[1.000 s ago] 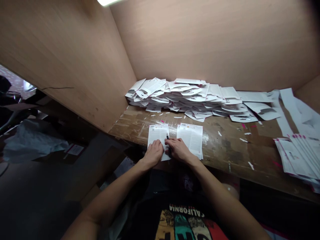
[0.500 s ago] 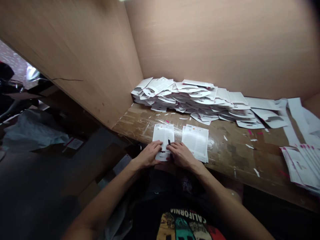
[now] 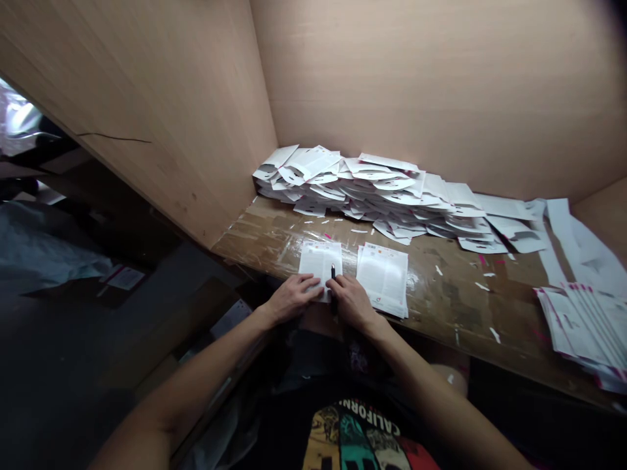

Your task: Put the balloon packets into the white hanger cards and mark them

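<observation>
A flat white printed carton (image 3: 315, 258) lies on the brown table in front of me. My left hand (image 3: 292, 298) rests on its lower left part, with the fingers stretched over the edge and nothing gripped. Closed around a slim black pen-like tool (image 3: 334, 273), my right hand (image 3: 351, 301) is at the carton's lower right. The tool's pale tip points away from me; its exact kind is not clear. The carton's near end is hidden by my hands. Just right of them is a small stack of similar printed cartons (image 3: 385, 277).
A long heap of white cartons with hanging slots (image 3: 382, 189) runs along the back panel. More cartons with pink edges (image 3: 582, 326) fan out at the right. Paper scraps (image 3: 482, 286) are scattered on the taped table (image 3: 441, 307). A wooden panel (image 3: 196, 130) closes the left side.
The carton's slotted near flap, visible before, no longer shows. My left fingers have shifted to lie across the near edge, and the tool in my right hand stands slightly further forward.
</observation>
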Demonstrator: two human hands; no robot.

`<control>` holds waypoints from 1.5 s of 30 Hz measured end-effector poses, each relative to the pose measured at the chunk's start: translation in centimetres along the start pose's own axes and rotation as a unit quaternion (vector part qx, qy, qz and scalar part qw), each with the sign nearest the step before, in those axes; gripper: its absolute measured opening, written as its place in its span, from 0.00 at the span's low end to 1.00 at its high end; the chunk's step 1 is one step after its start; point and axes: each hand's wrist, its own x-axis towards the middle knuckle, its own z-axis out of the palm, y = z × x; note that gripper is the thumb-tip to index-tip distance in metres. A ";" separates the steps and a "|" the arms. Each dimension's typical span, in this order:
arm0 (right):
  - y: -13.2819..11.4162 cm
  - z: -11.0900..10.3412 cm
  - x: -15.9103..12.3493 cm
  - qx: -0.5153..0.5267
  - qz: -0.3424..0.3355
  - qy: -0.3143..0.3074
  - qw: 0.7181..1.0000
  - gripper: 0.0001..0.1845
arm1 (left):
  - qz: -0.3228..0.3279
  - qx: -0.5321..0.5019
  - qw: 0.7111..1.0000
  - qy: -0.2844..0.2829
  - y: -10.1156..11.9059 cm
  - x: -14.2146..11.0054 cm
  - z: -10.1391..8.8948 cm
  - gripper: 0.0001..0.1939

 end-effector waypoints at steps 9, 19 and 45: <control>1.2 -5.3 -2.5 0.021 -0.096 0.165 0.981 0.15 | 0.130 0.038 0.954 0.266 2.0 3.5 -0.2 0.25; 10.4 -3.7 -13.0 0.012 0.137 0.204 0.969 0.25 | 0.059 0.001 0.997 0.053 8.9 11.3 6.3 0.26; 12.7 -0.9 -13.9 0.076 0.180 0.274 0.942 0.20 | 0.183 0.266 0.934 0.153 -3.1 11.3 -6.1 0.25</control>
